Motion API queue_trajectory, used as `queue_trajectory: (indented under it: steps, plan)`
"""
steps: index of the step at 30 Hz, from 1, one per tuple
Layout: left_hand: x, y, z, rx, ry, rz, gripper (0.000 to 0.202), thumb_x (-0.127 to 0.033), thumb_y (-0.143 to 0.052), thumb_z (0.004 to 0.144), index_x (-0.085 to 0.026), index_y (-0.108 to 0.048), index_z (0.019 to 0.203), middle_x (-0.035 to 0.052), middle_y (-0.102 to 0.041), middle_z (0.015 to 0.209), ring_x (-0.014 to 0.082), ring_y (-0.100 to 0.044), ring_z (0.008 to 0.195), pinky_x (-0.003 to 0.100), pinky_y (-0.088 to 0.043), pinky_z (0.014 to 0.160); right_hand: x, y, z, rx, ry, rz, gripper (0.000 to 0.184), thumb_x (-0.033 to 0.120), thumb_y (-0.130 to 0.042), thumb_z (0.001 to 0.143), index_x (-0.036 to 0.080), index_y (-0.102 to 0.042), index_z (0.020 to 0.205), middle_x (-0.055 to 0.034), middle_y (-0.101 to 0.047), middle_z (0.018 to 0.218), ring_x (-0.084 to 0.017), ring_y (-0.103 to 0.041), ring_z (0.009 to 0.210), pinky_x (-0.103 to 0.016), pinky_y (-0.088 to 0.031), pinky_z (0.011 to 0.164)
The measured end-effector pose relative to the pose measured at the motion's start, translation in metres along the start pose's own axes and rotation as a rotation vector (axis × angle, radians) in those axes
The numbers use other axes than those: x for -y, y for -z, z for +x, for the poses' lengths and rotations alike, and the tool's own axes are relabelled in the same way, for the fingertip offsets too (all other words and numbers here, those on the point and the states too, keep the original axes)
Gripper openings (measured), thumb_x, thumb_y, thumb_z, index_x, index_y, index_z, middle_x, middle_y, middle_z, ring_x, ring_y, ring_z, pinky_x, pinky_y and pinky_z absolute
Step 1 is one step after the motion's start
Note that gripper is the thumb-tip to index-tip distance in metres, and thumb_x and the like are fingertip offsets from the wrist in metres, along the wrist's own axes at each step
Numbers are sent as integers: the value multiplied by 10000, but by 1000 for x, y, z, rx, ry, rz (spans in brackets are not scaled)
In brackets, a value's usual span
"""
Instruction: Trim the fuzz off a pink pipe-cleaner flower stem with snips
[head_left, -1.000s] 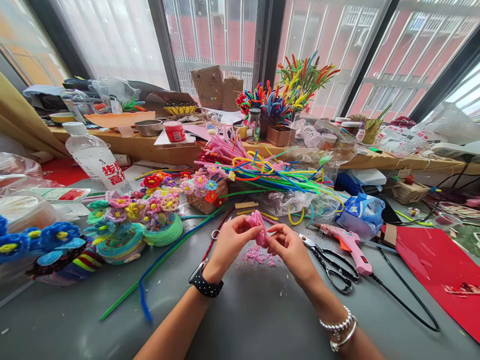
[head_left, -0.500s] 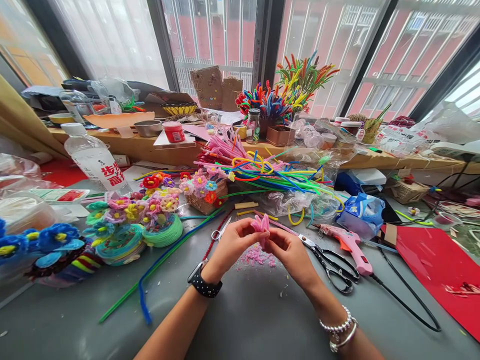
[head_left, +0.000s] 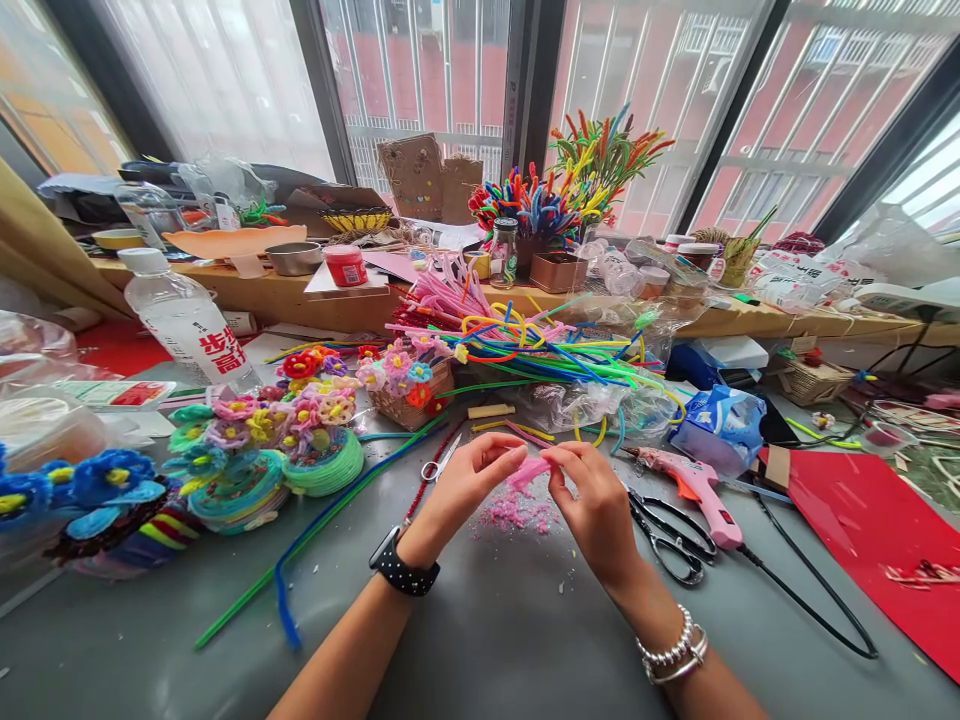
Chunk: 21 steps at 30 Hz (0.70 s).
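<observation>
Both my hands meet over the grey table [head_left: 480,640], pinching a small pink pipe-cleaner piece [head_left: 527,470] between them. My left hand [head_left: 469,485], with a black watch on its wrist, grips the piece's left side with curled fingers. My right hand [head_left: 592,505], with silver bracelets on its wrist, pinches the right end, its back turned up. Pink fluff trimmings [head_left: 516,512] lie on the table just under the piece.
Black scissors [head_left: 667,540] and a pink glue gun [head_left: 694,485] with its black cord lie to the right. Small scissors [head_left: 439,465] lie left. Pipe-cleaner flower baskets [head_left: 285,440], a heap of coloured pipe cleaners [head_left: 525,345], a water bottle [head_left: 187,320] and red paper [head_left: 877,540] surround the hands.
The pink piece has gone from standing upright between my fingers to lying lower and flatter. My right hand has rolled over, back upward.
</observation>
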<state>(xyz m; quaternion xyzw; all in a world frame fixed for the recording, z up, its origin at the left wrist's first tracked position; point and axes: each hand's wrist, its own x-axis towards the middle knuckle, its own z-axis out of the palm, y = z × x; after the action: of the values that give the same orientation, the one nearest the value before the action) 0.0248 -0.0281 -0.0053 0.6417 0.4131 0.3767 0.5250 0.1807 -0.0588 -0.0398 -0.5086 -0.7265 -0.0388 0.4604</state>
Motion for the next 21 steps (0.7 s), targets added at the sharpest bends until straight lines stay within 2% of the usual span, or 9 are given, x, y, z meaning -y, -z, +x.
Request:
queue_trajectory:
  steps: [5, 10, 14, 17, 19, 21]
  plan:
    - [3, -1, -1, 146, 0, 87, 255, -374, -584, 681, -142, -637, 774, 15, -613, 681, 113, -513, 600, 206, -382, 545, 0, 1, -1, 32, 86, -45, 219, 112, -439, 796, 198, -574, 944, -82, -570, 883, -210, -529, 851, -362, -445, 766]
    - [5, -2, -1, 201, 28, 81, 252, -351, -611, 658, -133, -622, 782, -8, -582, 597, 98, -487, 537, 194, -342, 486, 4, 0, 0, 10, 33, 60, 209, 118, -439, 790, 207, -573, 923, -76, -570, 907, -211, -522, 882, -386, -429, 799]
    - [5, -2, -1, 213, 33, 41, 217, -334, -617, 654, -130, -614, 727, -2, -590, 618, 104, -508, 558, 198, -363, 512, 8, 1, 3, 19, -201, 298, 201, 162, -471, 778, 197, -536, 965, -72, -562, 943, -203, -526, 899, -353, -446, 779]
    - [6, -2, -1, 230, 41, 6, 217, -330, -617, 655, -130, -610, 741, 11, -602, 656, 118, -530, 585, 214, -390, 551, 9, 2, 5, 126, -426, 557, 219, 260, -498, 781, 180, -533, 982, -67, -596, 912, -188, -569, 825, -312, -473, 718]
    - [7, -2, 0, 247, 48, -10, 223, -332, -616, 657, -129, -608, 749, 16, -606, 657, 123, -535, 589, 222, -395, 561, 8, 2, 6, 203, -516, 693, 219, 308, -504, 777, 169, -566, 934, -63, -624, 876, -187, -587, 797, -299, -473, 705]
    - [8, -2, -1, 267, 58, -15, 222, -335, -612, 661, -127, -609, 741, 14, -603, 643, 121, -531, 583, 219, -388, 555, 7, 3, 6, 222, -556, 756, 219, 327, -515, 766, 164, -589, 893, -58, -640, 855, -186, -594, 777, -292, -470, 696]
